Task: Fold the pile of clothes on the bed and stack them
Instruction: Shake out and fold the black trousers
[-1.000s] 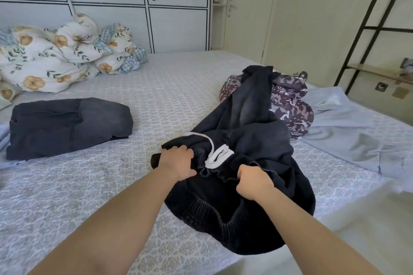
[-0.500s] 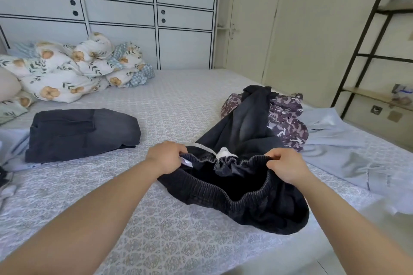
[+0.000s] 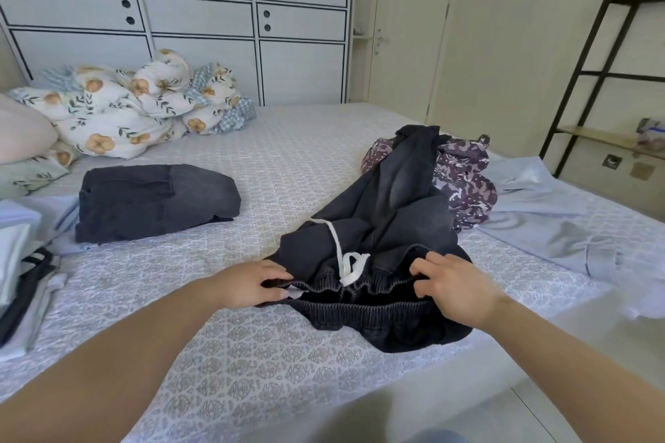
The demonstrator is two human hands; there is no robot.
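Trousers (image 3: 396, 227), dark with a white drawstring (image 3: 347, 264), lie on the bed (image 3: 252, 352) at centre, legs trailing toward 1 o'clock over a purple floral garment (image 3: 464, 180). Left hand (image 3: 248, 284) pinches the waistband's left end; right hand (image 3: 453, 286) grips its right end with curled fingers. Folded jeans (image 3: 154, 201) sit at 10 o'clock, a pale blue garment (image 3: 561, 223) at 3, a stack (image 3: 21, 262) at 9

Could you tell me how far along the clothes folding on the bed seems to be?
Partly done. Folded dark trousers and a small stack at the left edge look finished. Both the left hand and right hand grip the waistband of black drawstring trousers. The purple patterned garment and pale blue garment remain unfolded.
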